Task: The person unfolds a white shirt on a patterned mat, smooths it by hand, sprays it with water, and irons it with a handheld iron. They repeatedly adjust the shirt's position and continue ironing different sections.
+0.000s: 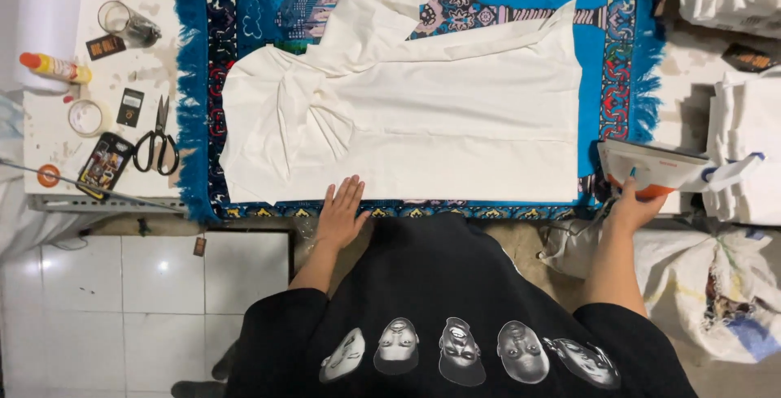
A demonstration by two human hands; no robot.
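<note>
- White garment (423, 113): spread on blue patterned rug (622, 48), centre of table; judged light, soft, limp, easily creased; pleated bunch at left.
- Left hand (340, 215): released, laid flat w/ fingers spread on near hem, pinning cloth.
- Right hand (633, 207): clenched round handle of iron (651, 166), at right edge of rug; iron judged heavy, rigid, likely hot, so best gripped by handle only.
- Scissors (157, 144): left, well apart.
</note>
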